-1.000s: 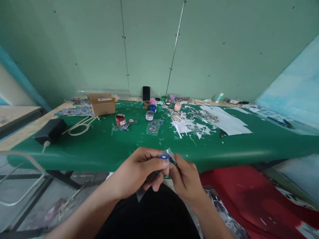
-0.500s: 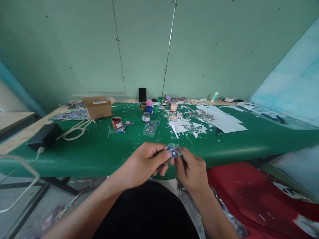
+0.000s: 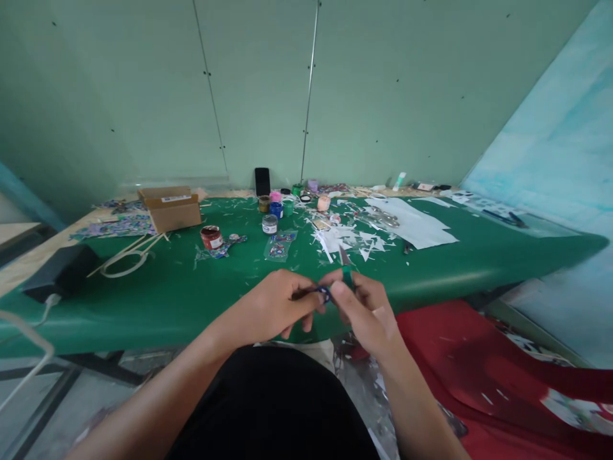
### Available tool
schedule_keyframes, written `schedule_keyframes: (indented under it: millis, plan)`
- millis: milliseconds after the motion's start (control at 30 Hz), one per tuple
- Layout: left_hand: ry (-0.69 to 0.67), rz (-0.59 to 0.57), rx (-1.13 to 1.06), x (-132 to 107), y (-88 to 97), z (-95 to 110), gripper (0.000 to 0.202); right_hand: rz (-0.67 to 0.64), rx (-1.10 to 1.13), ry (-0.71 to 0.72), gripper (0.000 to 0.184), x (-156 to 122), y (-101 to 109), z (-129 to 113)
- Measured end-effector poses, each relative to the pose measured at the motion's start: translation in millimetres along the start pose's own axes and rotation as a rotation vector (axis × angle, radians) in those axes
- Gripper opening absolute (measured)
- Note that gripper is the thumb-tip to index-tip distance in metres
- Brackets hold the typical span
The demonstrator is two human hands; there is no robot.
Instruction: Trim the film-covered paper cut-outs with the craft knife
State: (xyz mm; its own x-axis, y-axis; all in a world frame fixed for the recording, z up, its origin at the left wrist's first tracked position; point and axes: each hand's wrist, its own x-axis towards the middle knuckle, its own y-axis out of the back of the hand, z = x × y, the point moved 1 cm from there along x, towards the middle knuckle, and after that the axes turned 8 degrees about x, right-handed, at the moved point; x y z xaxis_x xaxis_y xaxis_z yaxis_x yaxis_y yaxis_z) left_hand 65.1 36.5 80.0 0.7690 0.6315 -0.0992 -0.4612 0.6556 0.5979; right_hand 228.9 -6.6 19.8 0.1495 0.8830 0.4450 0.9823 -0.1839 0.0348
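Both my hands meet in front of the near edge of the green table (image 3: 182, 287). My left hand (image 3: 272, 303) is closed in a pinch on a small blue-patterned piece (image 3: 325, 294). My right hand (image 3: 364, 306) is closed too, its fingers pressed on the same small piece and on a clear, pointed scrap of film (image 3: 343, 257) that sticks up above it. The piece is mostly hidden by my fingertips.
On the table stand small paint pots (image 3: 275, 207), a red jar (image 3: 211, 237), a cardboard box (image 3: 170, 207), white paper cuttings (image 3: 349, 241), a black phone (image 3: 261, 181) against the wall and a black box (image 3: 60, 271) at left. Red cloth (image 3: 479, 364) lies at lower right.
My hands have risen from below the table edge to just over it, still together on the small piece. The view has shifted, so the table items sit further left.
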Motion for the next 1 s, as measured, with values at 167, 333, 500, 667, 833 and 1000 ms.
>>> schedule_keyframes:
  millis: [167,333,500,667,833,1000]
  plan:
    - [0.029,0.108,0.025,4.9,14.5,-11.5,0.02,0.203,0.16,-0.122,0.028,-1.3,-6.4,-10.2]
    - [-0.103,0.188,-0.532,9.0,-10.5,-35.2,0.036,0.311,0.372,-0.209,0.034,-0.1,-8.3,-4.1]
    - [-0.061,0.259,-0.563,-0.1,-55.5,-29.6,0.051,0.191,0.282,-0.141,0.037,-7.7,-20.4,-10.3]
    - [-0.005,0.3,-0.558,-10.2,-55.1,-11.3,0.048,0.075,0.23,-0.057,0.031,-19.5,-27.2,-26.8]
    - [0.025,0.4,-0.627,-14.6,-47.6,-1.7,0.045,0.144,-0.272,0.32,0.021,-26.2,-19.3,-25.8]
    - [-0.012,0.42,-0.697,-15.6,-45.0,5.1,0.04,0.092,-0.466,0.495,0.017,-27.9,-19.3,-23.7]
